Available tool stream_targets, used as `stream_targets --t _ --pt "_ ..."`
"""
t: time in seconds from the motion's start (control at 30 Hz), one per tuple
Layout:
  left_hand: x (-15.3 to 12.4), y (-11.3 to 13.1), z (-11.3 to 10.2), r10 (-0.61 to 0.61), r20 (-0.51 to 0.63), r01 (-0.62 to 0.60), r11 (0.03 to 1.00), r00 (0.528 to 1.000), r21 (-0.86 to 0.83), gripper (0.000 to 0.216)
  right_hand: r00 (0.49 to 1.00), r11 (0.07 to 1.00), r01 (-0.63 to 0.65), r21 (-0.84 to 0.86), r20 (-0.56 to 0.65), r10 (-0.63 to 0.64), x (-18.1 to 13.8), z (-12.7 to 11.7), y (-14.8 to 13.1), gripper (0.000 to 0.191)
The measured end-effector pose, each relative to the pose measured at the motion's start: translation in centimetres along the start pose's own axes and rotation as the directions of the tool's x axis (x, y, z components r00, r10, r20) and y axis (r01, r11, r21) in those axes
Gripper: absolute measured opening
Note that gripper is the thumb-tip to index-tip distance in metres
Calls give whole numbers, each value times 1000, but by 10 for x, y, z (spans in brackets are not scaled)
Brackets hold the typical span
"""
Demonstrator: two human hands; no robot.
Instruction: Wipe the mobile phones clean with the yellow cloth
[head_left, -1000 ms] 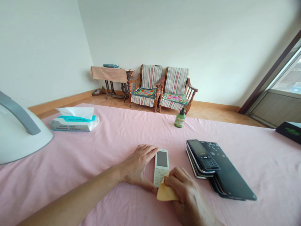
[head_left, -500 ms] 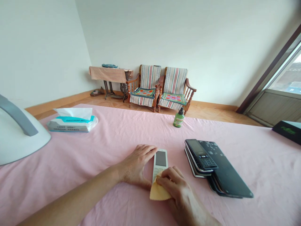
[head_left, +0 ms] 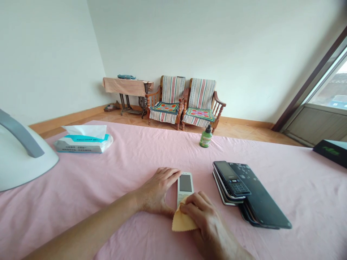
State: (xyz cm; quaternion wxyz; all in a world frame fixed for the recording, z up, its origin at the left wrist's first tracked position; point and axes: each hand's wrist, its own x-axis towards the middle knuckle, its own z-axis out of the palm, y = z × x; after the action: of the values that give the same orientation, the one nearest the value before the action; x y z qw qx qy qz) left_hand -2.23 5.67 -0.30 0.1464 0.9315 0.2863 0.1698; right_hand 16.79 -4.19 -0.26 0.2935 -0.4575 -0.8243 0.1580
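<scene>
A white keypad mobile phone (head_left: 185, 183) lies face up on the pink cloth, its screen showing. My left hand (head_left: 157, 191) steadies it from the left, with fingertips at its upper edge and the thumb near its lower end. Bunched in the closed fingers of my right hand (head_left: 207, 216) is a yellow wiping cloth (head_left: 182, 221) with a zigzag edge, pressed on the phone's keypad. The cloth and fingers hide the phone's lower part.
To the right are stacked phones (head_left: 231, 180) beside a large dark tablet-like slab (head_left: 267, 202). A green pump bottle (head_left: 206, 137) stands farther back. Tissues (head_left: 84, 141) and a white appliance (head_left: 24, 155) sit left, a black box (head_left: 330, 151) far right.
The hands, phone and wiping cloth stay almost in place. The right hand and cloth have shifted very slightly over the keypad.
</scene>
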Motion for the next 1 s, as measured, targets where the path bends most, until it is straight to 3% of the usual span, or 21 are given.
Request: stream_targets --t 0.13,0.4,0.57,0.7,1.0 --pt "1 -1 -1 -20 -4 20 1000 1000 -16 92 997 998 -56 0 -46 56 -2 0 4 37" --pt "2 5 0 -1 -8 1 1000 1000 -1 91 996 989 85 118 -20 -83 4 8 7 35" --pt "1 14 4 -90 -30 90 996 996 -1 88 989 986 146 81 -36 -143 4 16 20 26" --pt "1 16 6 -94 -26 94 996 995 2 92 986 985 162 63 -35 -160 5 21 27 16" --pt "3 19 8 -141 -13 141 990 990 7 91 988 989 151 11 -29 -150 1 23 34 15"
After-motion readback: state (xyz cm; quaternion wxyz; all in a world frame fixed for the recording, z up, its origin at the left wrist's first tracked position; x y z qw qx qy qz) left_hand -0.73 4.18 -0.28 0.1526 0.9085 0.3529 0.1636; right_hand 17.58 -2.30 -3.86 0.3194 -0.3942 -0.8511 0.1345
